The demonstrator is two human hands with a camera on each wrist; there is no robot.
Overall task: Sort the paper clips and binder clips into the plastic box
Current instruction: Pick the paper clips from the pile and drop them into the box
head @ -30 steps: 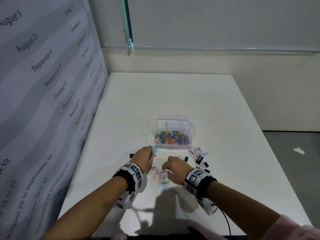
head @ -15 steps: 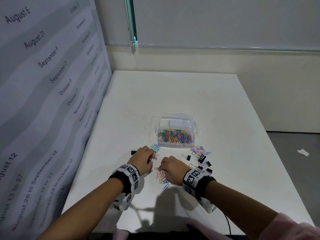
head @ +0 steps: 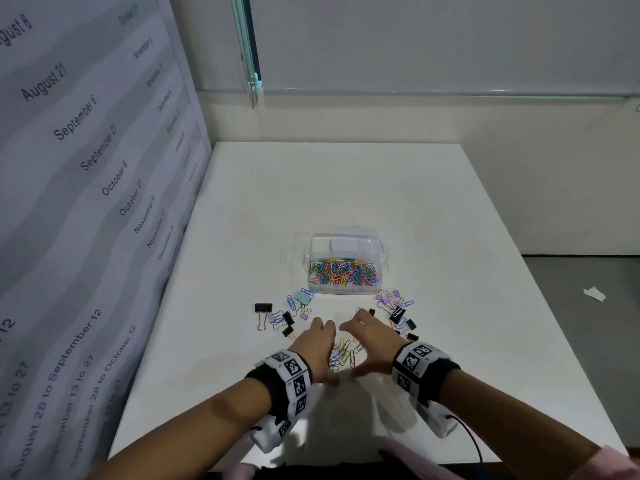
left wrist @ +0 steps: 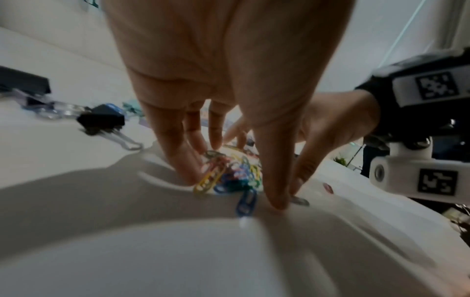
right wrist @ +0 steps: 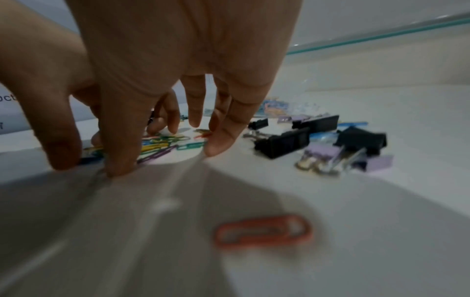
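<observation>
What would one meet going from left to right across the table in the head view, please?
Large black binder clip → left hand → loose paper clips between the hands → right hand → black and lilac binder clips.

Head cam sits above my forearms, tilted forward and down over the white table (head: pixel 346 188), far wall at top. Left wrist cam rides low, just off the tabletop, looking along my left hand (left wrist: pixel 229 70) rightward at my right hand (left wrist: pixel 330 124). Right wrist cam, equally low and close, faces along my right hand (right wrist: pixel 183 50) toward my left. All three share the paper clip pile (head: pixel 341 353) between my hands.
</observation>
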